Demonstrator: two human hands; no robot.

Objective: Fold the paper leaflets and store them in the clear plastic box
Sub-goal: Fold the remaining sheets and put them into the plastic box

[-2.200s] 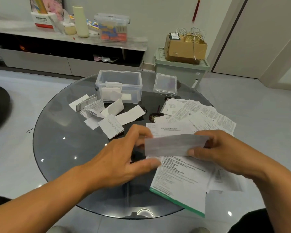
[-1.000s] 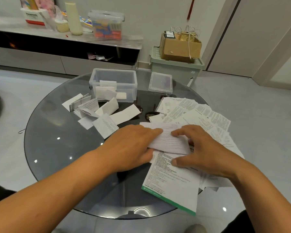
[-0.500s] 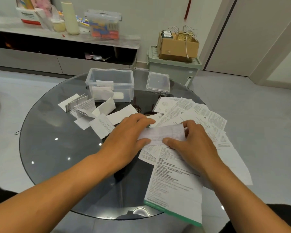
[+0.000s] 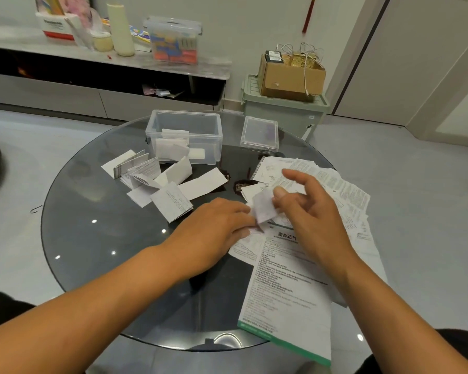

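Round dark glass table (image 4: pixel 97 238), seen from the head view; clock directions taken with twelve at the far rim.

Spread of unfolded leaflets (image 4: pixel 343 193) fans over the two-to-four o'clock sector, a long green-edged sheet (image 4: pixel 287 298) running from centre out past the near rim at about five o'clock.

Clear plastic box (image 4: pixel 184 136) stands open at twelve, some folded papers already inside. Its lid (image 4: pixel 259 134) lies just beside it toward one o'clock.

Heap of folded leaflets (image 4: pixel 160 184) sits loose at ten to eleven, near the box but not in it.

Left hand (image 4: pixel 216 230) lies low near centre, fingers extended and pressing the near edge of the small leaflet (image 4: pixel 264 209) down against the sheets below. Right hand (image 4: pixel 305 209) is raised just on the three o'clock side of it; thumb touches the paper's lifted flap, remaining fingers loosely spread and curved, grasping nothing that I can make out. Motion blur here, so exact contact is uncertain.

Judgement: a fold is under way on this piece. It lies between the two hands, touching both, long axis tilted roughly seven-to-one. The box lies toward twelve, well apart from it; the left hand is slightly nearer the box.
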